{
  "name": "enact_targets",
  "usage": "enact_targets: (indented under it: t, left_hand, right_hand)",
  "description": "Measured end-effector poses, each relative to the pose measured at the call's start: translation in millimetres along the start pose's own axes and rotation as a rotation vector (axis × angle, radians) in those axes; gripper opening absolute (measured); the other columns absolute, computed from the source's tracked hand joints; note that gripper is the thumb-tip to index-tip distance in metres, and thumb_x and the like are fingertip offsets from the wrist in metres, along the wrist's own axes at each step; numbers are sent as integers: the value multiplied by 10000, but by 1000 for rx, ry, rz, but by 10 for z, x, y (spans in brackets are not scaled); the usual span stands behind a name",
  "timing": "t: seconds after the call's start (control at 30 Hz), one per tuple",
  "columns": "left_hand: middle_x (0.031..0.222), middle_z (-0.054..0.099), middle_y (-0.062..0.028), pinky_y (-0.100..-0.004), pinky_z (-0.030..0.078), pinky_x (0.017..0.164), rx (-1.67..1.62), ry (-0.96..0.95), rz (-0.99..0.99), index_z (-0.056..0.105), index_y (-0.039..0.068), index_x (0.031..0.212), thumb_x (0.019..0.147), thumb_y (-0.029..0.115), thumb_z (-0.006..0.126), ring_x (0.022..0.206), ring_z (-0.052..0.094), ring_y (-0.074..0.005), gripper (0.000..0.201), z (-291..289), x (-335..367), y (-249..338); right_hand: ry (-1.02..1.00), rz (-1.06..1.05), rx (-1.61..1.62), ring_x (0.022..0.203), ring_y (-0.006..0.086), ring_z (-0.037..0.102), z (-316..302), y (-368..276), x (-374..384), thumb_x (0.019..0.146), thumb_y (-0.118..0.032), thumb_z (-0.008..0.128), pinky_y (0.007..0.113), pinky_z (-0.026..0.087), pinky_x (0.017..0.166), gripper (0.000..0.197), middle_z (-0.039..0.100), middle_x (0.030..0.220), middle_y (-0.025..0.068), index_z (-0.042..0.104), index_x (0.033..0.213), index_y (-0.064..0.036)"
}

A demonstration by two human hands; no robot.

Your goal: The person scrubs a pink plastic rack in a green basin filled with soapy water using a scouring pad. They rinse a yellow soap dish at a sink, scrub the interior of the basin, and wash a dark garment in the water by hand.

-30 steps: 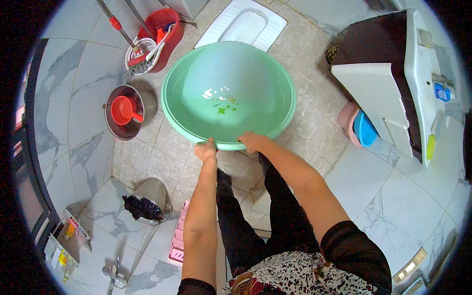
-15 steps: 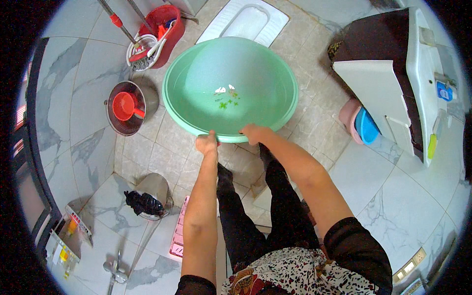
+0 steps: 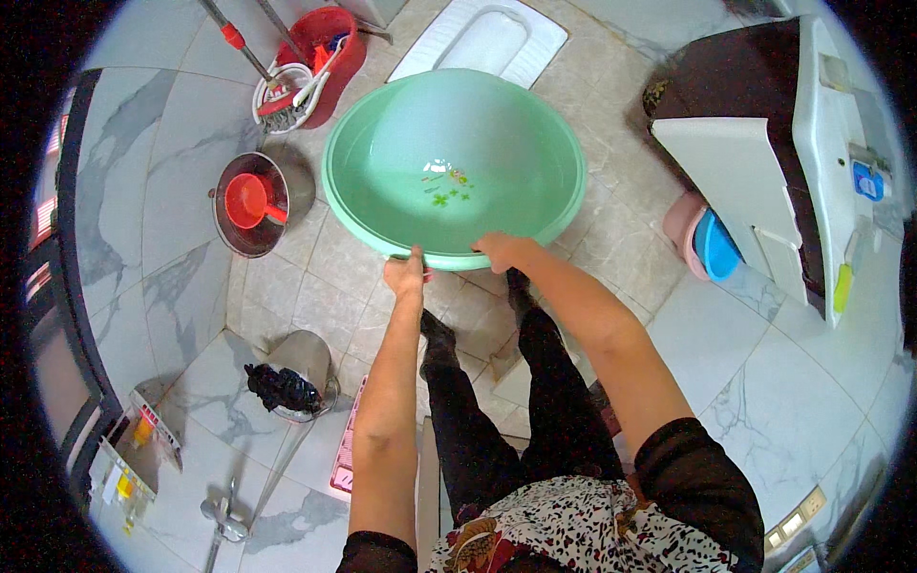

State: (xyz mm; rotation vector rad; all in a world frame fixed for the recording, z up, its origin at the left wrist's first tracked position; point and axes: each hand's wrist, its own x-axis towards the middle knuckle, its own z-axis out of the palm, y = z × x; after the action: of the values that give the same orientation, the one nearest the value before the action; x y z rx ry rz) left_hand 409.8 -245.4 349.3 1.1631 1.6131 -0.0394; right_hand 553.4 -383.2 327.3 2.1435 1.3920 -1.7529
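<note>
A large round green plastic basin (image 3: 382, 143) hangs in front of me above the tiled floor, with a little water and small floral marks at its bottom. My left hand (image 3: 405, 274) grips its near rim at the left. My right hand (image 3: 499, 251) grips the near rim just to the right. My legs in black trousers stand below the basin.
A red mop bucket (image 3: 323, 50) with mops stands far left, by a steel pot holding a red scoop (image 3: 250, 202). A white squat toilet (image 3: 489, 38) lies beyond. A small steel bin (image 3: 298, 374) sits near left, a pink stool (image 3: 346, 449) beside it. A white washing machine (image 3: 764, 162) stands right.
The basin has shifted slightly away from me and tilted, with the water inside moving. Both hands have kept their hold on the near rim.
</note>
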Motion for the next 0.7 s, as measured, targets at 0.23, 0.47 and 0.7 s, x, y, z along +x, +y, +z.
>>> enact_targets:
  t: [0.23,0.47,0.7]
  left_hand:
    - [727,593,-148,-291,502,373,-100,-76,98,534,-78,878,791,180,611,510,603,-203,283,-30,-16,-31]
    - [717,581,-135,-259,478,335,-159,-105,63,513,-101,849,795,169,617,461,581,-175,295,-99,-51,42]
    - [1027,500,-192,-323,523,538,-148,-242,106,339,-77,1171,731,243,686,842,570,-253,645,-172,-198,185]
  right_hand:
    - [15,-13,9,1106,292,467,-75,17,-64,666,-80,598,412,415,898,567,491,1178,132,471,1214,-147]
    - [-9,-34,25,1108,296,469,-174,-14,-98,659,-53,584,406,400,919,582,477,1206,130,468,1222,-145]
    - [-11,-35,34,1056,329,490,-208,146,-44,595,2,577,361,411,889,627,512,1129,188,468,1210,-51]
